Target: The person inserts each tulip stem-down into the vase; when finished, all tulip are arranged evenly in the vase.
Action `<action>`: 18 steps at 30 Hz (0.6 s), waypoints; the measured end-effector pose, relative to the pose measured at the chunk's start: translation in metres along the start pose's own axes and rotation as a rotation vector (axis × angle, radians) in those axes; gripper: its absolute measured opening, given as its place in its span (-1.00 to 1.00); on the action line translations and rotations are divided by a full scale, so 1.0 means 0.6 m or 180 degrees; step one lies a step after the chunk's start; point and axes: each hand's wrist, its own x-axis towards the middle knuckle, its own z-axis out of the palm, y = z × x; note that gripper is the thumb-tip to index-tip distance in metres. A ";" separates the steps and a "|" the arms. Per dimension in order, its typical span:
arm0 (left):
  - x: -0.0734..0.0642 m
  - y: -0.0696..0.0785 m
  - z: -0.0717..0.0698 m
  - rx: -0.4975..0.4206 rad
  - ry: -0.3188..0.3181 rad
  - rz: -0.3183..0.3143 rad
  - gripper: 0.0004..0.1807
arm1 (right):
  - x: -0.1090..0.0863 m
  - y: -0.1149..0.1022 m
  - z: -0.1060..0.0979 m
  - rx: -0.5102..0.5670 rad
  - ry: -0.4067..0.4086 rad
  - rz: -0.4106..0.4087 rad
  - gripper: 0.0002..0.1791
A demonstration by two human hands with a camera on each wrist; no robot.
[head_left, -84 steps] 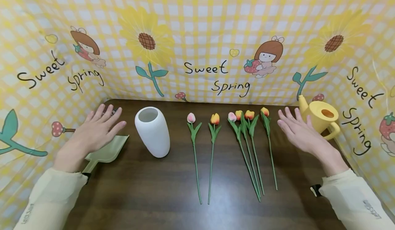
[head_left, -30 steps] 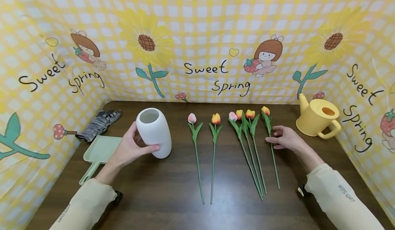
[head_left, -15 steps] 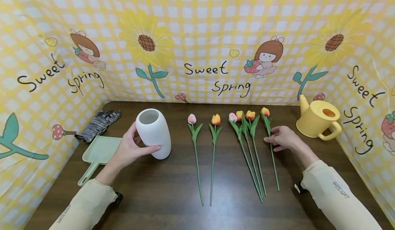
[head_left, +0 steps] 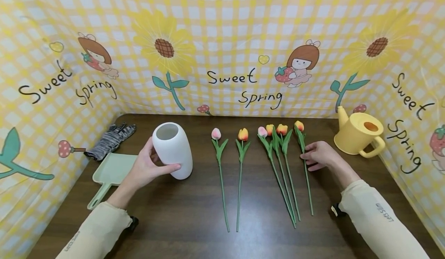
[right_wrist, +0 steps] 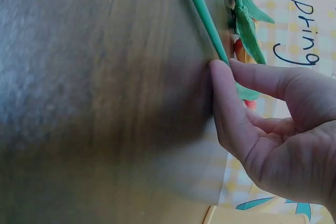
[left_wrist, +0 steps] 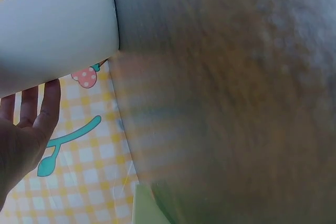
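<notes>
both hands moved in since the earlier frame: left hand (head_left: 144, 169) curved round white vase (head_left: 175, 153), right hand (head_left: 320, 154) pinching rightmost tulip (head_left: 308, 185), fingers (right_wrist: 224, 93) almost together, both on table (head_left: 194, 209). grasp step, seemingly; next calls for lifting stem.

Most of the left hand's (head_left: 147, 168) fingers (head_left: 148, 149) vanish behind the white vase (head_left: 175, 153), whose inner floor can't be made out! That same hand and wrist blot out the right side of the green dustpan (head_left: 112, 168). Across we go: the right hand (head_left: 321, 155) covers a bit of the rightmost orange tulip (head_left: 308, 183). In the right wrist view its stem runs off the top, the yellow watering can (right_wrist: 257, 216) is chopped at the bottom, the bench (right_wrist: 105, 77) smears. Left wrist: vase sliced by the left edge!
</notes>
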 end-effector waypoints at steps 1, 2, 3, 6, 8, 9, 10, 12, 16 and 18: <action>-0.001 0.004 0.002 0.0001 -0.0004 -0.0003 0.06 | 0.000 0.000 -0.003 0.0012 -0.0007 0.0005 -0.38; -0.003 0.006 0.003 -0.0002 -0.0011 0.0001 0.05 | 0.000 0.000 -0.005 0.0023 -0.0011 0.0018 -0.40; -0.003 0.004 0.004 -0.0012 -0.0014 -0.0002 0.06 | 0.000 0.000 -0.006 0.0032 -0.0007 0.0039 -0.41; -0.004 -0.014 0.004 -0.0042 0.0008 -0.0001 0.08 | 0.001 0.000 -0.011 0.0013 -0.0049 0.0053 -0.42; -0.003 -0.027 0.003 -0.0049 0.0024 0.0025 0.10 | 0.002 0.000 -0.015 0.0008 -0.0070 0.0057 -0.41; -0.001 -0.034 0.002 -0.0044 0.0034 0.0034 0.11 | 0.002 0.001 -0.017 0.0004 -0.0074 0.0058 -0.41; 0.000 -0.038 0.002 -0.0028 0.0035 0.0053 0.12 | 0.001 0.001 -0.019 0.0007 -0.0077 0.0063 -0.41; 0.003 -0.041 0.000 -0.0016 0.0030 0.0092 0.11 | 0.000 0.004 -0.023 0.0026 -0.0106 0.0070 -0.41; 0.006 -0.040 -0.006 -0.0029 0.0011 0.0133 0.09 | -0.006 0.012 -0.024 0.0145 -0.0208 0.0117 -0.42; 0.005 -0.039 -0.008 -0.0031 -0.0003 0.0138 0.07 | -0.009 0.017 -0.024 0.0181 -0.0283 0.0112 -0.43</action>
